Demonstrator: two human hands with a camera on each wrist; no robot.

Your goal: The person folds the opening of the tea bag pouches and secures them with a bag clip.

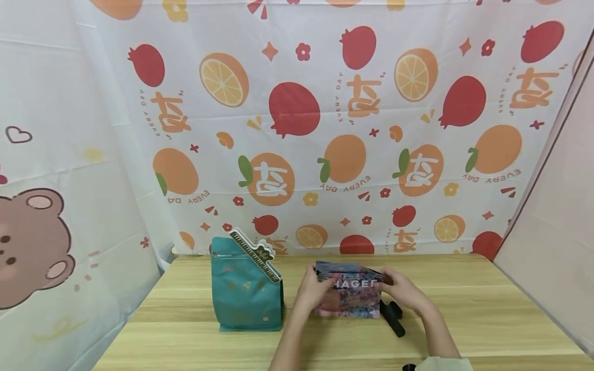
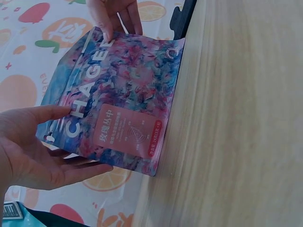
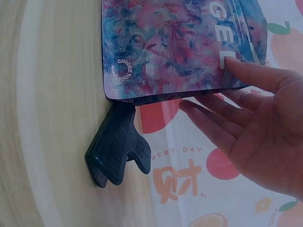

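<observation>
A pink-and-blue patterned pouch with white "CHAGEE" lettering stands upright on the table. My left hand holds its upper left side, the thumb over the front and the other fingers behind, as the left wrist view shows. On the opposite side my right hand grips the upper edge, with its thumb on the printed front and fingers behind the pouch. A black bag clip lies on the table beside the pouch's right bottom corner, partly hidden by it.
To the left stands a teal pouch with a white-and-green clip set slantwise across its top. A small black object shows at the front edge of the view by the right sleeve. A fruit-print curtain hangs behind the table.
</observation>
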